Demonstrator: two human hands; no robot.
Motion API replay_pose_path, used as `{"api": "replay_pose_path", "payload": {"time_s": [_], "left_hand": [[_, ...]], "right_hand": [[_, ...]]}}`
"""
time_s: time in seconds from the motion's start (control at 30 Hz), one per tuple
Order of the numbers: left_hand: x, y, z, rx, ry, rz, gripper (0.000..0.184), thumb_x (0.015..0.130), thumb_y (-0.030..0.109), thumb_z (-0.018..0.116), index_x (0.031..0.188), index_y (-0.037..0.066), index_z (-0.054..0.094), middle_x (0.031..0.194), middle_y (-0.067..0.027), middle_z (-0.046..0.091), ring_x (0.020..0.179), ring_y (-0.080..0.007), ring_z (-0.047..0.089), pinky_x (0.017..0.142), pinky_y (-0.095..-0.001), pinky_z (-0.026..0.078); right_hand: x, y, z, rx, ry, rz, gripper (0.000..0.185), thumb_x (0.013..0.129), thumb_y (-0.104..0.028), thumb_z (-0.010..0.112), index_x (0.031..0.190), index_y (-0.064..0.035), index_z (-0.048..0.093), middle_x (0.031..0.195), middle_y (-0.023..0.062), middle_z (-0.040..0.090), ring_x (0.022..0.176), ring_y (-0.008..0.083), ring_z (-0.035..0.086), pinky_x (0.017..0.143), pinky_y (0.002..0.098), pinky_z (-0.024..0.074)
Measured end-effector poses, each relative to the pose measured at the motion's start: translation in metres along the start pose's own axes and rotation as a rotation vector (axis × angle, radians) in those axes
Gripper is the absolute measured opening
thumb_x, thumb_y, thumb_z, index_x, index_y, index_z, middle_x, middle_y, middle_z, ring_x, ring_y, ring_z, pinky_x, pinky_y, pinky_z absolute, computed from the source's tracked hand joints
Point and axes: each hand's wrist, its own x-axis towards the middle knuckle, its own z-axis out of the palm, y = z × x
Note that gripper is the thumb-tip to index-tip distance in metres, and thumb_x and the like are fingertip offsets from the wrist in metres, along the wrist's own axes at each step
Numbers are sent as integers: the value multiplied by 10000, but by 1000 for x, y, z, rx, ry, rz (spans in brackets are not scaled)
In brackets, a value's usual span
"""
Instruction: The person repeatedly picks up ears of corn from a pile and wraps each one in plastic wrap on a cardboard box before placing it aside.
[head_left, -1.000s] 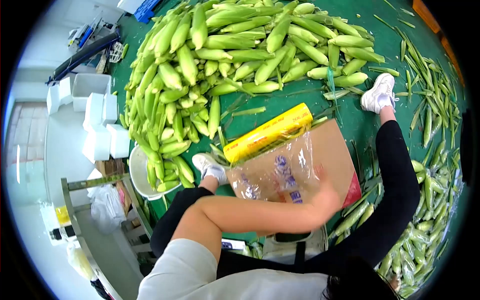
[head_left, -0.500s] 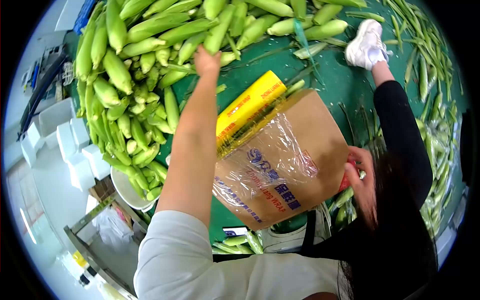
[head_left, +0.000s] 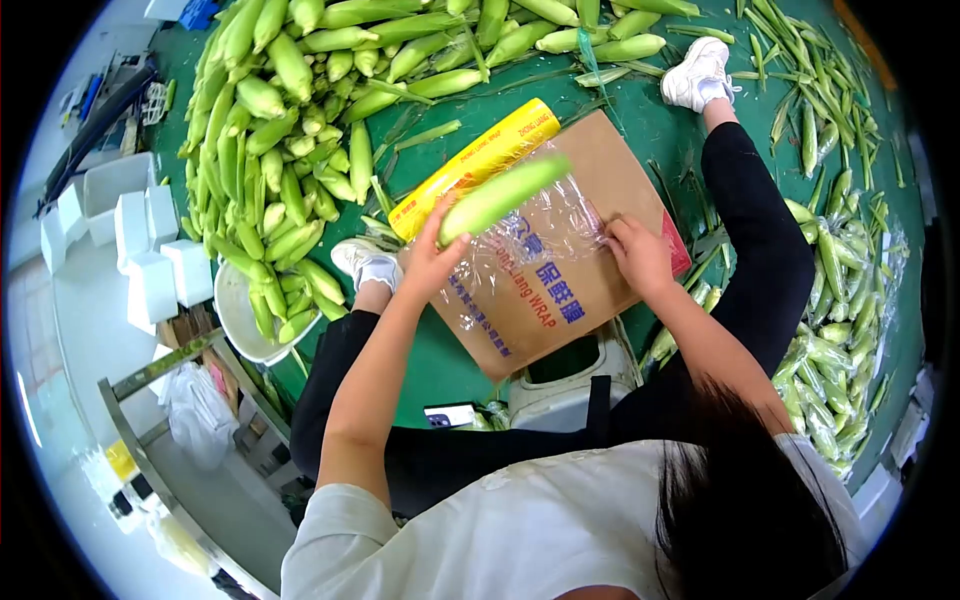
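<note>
This looks like a produce packing workshop. A big heap of corn covers the green floor towards its far left corner, wrapped cobs fill its right edge, and a roll of wrap lies along a cardboard box's far edge.

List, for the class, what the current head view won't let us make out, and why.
Head view throughout:
Surface detail of the ear in the left hand: blurred.
Whether the right hand pinches the film: too fine and clear to tell.
Pile's far end: cut off by the top edge.
Basin's floor: hidden by cobs.
</note>
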Motion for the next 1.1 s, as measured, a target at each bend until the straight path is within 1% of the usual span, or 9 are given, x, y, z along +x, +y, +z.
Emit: {"api": "replay_pose_path", "payload": {"time_s": [0.07,0.2,0.27,0.4,0.53,0.63,0.73,0.9,1.1], "left_hand": [[-21,-17,-7,77,-109,4,615,944,148,689,1512,90,459,1405,-133,539,1274,-253,535,1078,-345,417],[-40,-14,-7,292,-162,31,578,941,218,682,1483,152,493,1291,-163,564,1219,-336,571,997,-409,482],[-33,0,-2,424,-191,22,561,947,256,670,1476,172,501,1295,-160,559,1207,-356,571,967,-436,499],[-44,36,18,1091,148,152,587,906,374,701,1448,215,539,1296,-179,558,1140,-352,565,963,-483,445],[-106,-6,57,844,108,19,405,892,365,716,1199,118,623,1246,-164,558,1149,-356,526,959,-493,400],[-100,-15,72,796,370,160,283,886,292,724,1044,86,614,1158,-126,590,1109,-346,544,943,-482,404],[-99,-38,58,755,322,247,209,887,212,711,995,66,608,1065,-114,614,1073,-340,558,969,-482,400],[-119,14,13,525,84,431,102,941,119,625,951,49,552,897,-151,651,784,-385,646,657,-433,529],[-73,-12,47,352,-116,205,150,964,161,642,1019,31,589,968,-157,623,926,-369,641,762,-422,522]], "right_hand": [[-11,4,-6,-3,13,122,142,882,-129,695,982,-58,623,1011,149,646,923,340,664,770,420,538],[-26,-3,-26,827,83,20,107,935,-99,659,981,-15,610,1005,73,649,957,230,645,874,378,499],[-7,-57,-21,513,253,-313,131,919,-111,679,985,-25,605,1140,77,657,1031,259,648,948,399,481],[62,-86,45,126,-52,-650,392,871,-209,733,1225,-101,604,1370,80,586,1209,307,579,1036,441,441],[72,-104,48,-87,-94,-780,631,865,-286,736,1453,-217,518,1379,62,581,1266,291,539,1038,455,436],[81,-103,49,-93,-169,-795,671,868,-336,723,1494,-303,485,1394,60,567,1258,293,543,1026,467,439],[82,-98,44,19,-187,-799,686,846,-304,743,1487,-297,500,1385,70,570,1240,308,543,1030,458,441],[61,-76,28,-73,-329,-978,737,787,-247,803,1467,-303,525,1351,52,589,1224,310,549,1035,454,444],[20,-62,16,-104,-473,-906,549,879,-324,715,1411,-275,587,1331,52,603,1225,292,550,1046,452,421]]}}
